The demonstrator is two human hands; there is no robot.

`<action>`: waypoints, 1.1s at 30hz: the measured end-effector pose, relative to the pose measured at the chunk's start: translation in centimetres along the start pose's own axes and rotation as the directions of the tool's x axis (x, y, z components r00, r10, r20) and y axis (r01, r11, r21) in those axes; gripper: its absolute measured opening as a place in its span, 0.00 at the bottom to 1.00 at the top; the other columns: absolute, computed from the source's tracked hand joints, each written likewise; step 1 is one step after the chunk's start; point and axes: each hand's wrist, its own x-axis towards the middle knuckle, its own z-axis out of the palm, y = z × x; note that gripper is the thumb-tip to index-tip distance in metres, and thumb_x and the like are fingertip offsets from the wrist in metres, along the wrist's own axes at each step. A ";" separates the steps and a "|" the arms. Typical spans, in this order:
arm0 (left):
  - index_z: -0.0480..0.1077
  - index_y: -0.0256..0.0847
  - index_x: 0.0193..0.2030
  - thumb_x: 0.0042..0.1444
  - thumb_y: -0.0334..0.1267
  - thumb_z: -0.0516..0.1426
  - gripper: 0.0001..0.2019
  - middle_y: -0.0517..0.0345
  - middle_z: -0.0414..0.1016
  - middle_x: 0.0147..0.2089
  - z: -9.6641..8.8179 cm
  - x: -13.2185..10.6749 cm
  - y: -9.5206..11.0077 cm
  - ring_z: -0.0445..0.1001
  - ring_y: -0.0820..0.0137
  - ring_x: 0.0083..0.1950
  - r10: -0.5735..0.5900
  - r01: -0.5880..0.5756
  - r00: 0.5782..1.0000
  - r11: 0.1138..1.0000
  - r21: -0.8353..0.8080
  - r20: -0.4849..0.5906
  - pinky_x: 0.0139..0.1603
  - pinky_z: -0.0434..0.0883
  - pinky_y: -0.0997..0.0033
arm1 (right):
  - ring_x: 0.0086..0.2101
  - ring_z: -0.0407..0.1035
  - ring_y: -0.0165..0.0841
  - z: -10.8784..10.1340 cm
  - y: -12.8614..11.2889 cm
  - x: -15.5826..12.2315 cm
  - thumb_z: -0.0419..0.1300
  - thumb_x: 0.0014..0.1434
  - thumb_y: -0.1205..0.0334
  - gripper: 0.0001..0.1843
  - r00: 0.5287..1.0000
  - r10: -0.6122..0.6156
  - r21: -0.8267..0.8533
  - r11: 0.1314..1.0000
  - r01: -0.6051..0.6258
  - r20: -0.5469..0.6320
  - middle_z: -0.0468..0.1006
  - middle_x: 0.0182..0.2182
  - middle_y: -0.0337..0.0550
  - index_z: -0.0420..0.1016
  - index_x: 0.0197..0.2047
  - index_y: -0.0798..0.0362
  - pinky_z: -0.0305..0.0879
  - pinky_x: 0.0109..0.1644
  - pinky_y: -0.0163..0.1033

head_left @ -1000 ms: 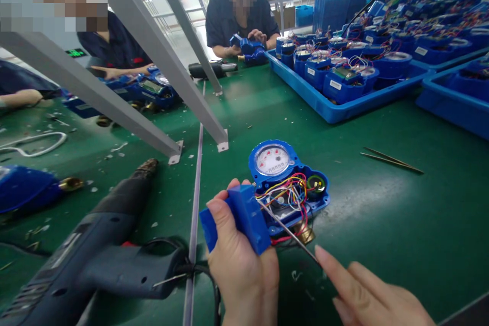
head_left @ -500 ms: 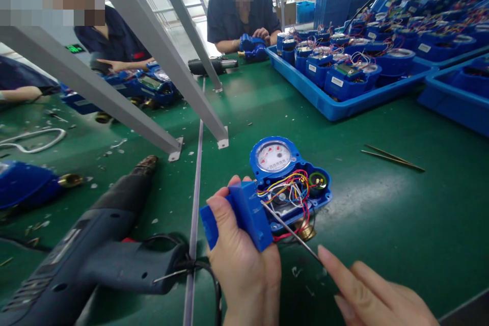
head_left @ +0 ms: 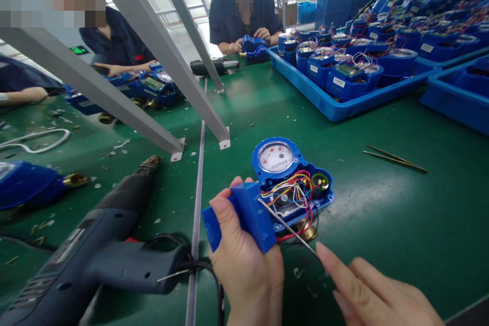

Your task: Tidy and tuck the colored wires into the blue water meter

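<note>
My left hand point(head_left: 242, 249) is closed around a blue plastic cover point(head_left: 252, 214) and holds it tilted against the near left side of an open water meter point(head_left: 331, 198). The meter has a round white dial point(head_left: 275, 157) and a bundle of coloured wires point(head_left: 296, 188) in its housing. My right hand point(head_left: 367, 285) pinches a thin metal rod-like tool point(head_left: 288, 229), whose handle end is hidden by the fingers. The tool's tip rests at the cover's upper edge, near the wires. A brass fitting point(head_left: 308, 232) shows under the meter.
A heat gun point(head_left: 95, 244) with its cord lies at left, beside another blue meter point(head_left: 30, 183). Tweezers point(head_left: 395, 159) lie at right. Grey posts point(head_left: 168, 46) rise from the bench. A blue tray point(head_left: 336, 112) holds several meters. Co-workers sit across the bench.
The tool's tip has shifted slightly left and up along the cover's edge. The whole view has drifted a little; both hands keep their grips.
</note>
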 end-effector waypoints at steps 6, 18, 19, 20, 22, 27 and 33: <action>0.75 0.41 0.35 0.59 0.43 0.60 0.08 0.59 0.80 0.40 0.1 -0.1 0.2 0.79 0.69 0.41 0.021 -0.021 1.000 1.000 0.015 -0.004 0.42 0.79 0.64 | 0.16 0.65 0.23 -0.1 0.2 0.0 0.46 0.66 0.74 0.32 1.000 0.002 0.012 1.000 -0.002 0.027 0.68 0.24 0.34 0.43 0.71 0.64 0.64 0.18 0.24; 0.75 0.41 0.34 0.58 0.43 0.61 0.08 0.59 0.80 0.40 0.1 -0.1 0.1 0.79 0.69 0.41 0.026 -0.027 1.000 1.000 0.015 0.013 0.41 0.79 0.64 | 0.15 0.65 0.23 -0.5 0.4 0.4 0.46 0.65 0.75 0.33 1.000 -0.002 -0.014 1.000 0.002 0.018 0.68 0.23 0.34 0.42 0.71 0.64 0.64 0.18 0.25; 0.75 0.41 0.34 0.58 0.43 0.61 0.08 0.59 0.80 0.40 0.1 0.0 0.1 0.79 0.69 0.41 0.025 -0.026 1.000 1.000 0.018 0.014 0.41 0.79 0.64 | 0.15 0.64 0.23 -0.4 0.4 0.5 0.45 0.65 0.75 0.33 1.000 0.002 -0.014 1.000 -0.002 0.022 0.68 0.23 0.34 0.42 0.71 0.64 0.63 0.17 0.25; 0.75 0.41 0.34 0.58 0.43 0.60 0.08 0.59 0.80 0.40 0.1 0.0 0.1 0.79 0.69 0.41 0.025 -0.025 1.000 0.999 0.022 0.016 0.41 0.79 0.64 | 0.15 0.64 0.23 -0.4 0.4 0.6 0.45 0.65 0.75 0.33 1.000 0.005 -0.011 1.000 -0.004 0.025 0.68 0.23 0.34 0.42 0.71 0.64 0.64 0.17 0.25; 0.75 0.41 0.34 0.58 0.43 0.61 0.08 0.58 0.80 0.40 0.0 0.0 0.1 0.79 0.69 0.41 0.022 -0.022 1.000 0.999 0.029 0.018 0.41 0.79 0.63 | 0.15 0.64 0.24 -0.2 0.3 0.8 0.46 0.65 0.74 0.33 1.000 0.008 -0.002 1.000 -0.008 0.015 0.68 0.23 0.34 0.42 0.72 0.63 0.64 0.17 0.25; 0.76 0.42 0.36 0.56 0.44 0.62 0.08 0.57 0.80 0.42 -0.1 0.2 0.1 0.79 0.67 0.43 -0.054 0.053 0.999 0.998 0.038 0.008 0.41 0.79 0.62 | 0.16 0.65 0.24 0.0 0.3 0.8 0.48 0.68 0.70 0.32 1.000 0.009 0.030 1.000 -0.009 -0.011 0.68 0.24 0.34 0.41 0.72 0.61 0.65 0.19 0.25; 0.76 0.41 0.36 0.57 0.44 0.62 0.09 0.56 0.80 0.42 -0.2 0.2 0.3 0.79 0.68 0.40 -0.068 0.068 0.998 0.997 0.033 0.010 0.38 0.80 0.64 | 0.16 0.64 0.23 -0.8 1.2 -0.1 0.47 0.69 0.70 0.30 1.000 0.006 -0.014 1.000 -0.006 -0.005 0.67 0.22 0.33 0.46 0.71 0.61 0.63 0.18 0.23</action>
